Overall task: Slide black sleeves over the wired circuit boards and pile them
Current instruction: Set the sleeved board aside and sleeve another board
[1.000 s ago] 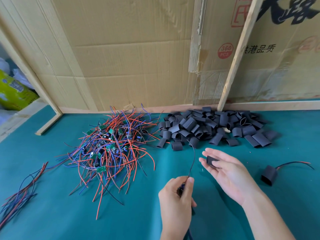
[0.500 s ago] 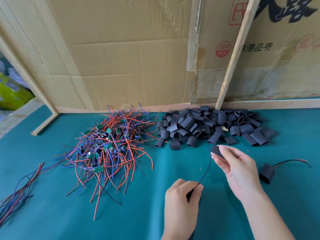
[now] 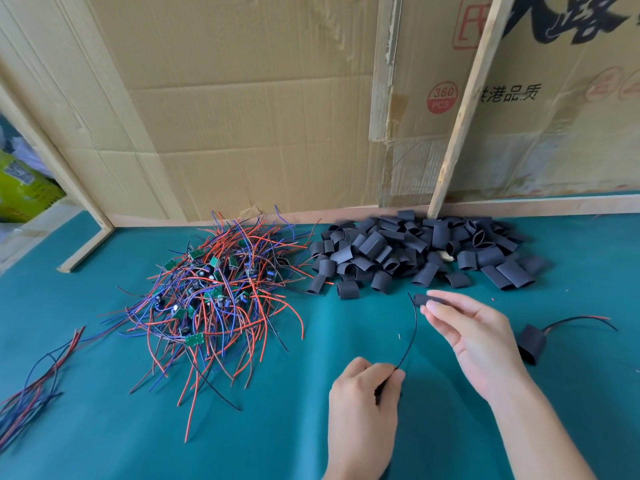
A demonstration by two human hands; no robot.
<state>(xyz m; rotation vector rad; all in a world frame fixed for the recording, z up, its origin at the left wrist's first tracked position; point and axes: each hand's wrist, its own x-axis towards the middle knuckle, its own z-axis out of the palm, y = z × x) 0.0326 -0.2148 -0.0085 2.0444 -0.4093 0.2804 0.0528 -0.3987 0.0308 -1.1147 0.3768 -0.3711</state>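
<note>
Left hand point(image 3: 363, 407): enters from the lower edge, knuckles up, fingers curled with thumb and forefinger pinching the near end of a thin black wire point(image 3: 410, 336); whether a board sits inside the fist cannot be told. Right hand point(image 3: 474, 337): reaches in from the lower right, palm turned left, fingertips pinching a black sleeve point(image 3: 423, 299) just above the teal surface point(image 3: 104, 427). Wire: long axis runs from the left hand up and away in a slight curve, its far tip at the sleeve's left end. Sleeve: lies roughly crosswise, just in front of the heap of loose sleeves point(image 3: 422, 254) by the cardboard wall point(image 3: 259, 109). Tangle of wired circuit boards point(image 3: 214, 292): left of that heap. One finished sleeved board point(image 3: 531, 342): right of the right hand, its wires pointing right. Spare wire bundle point(image 3: 31, 382): far left.
</note>
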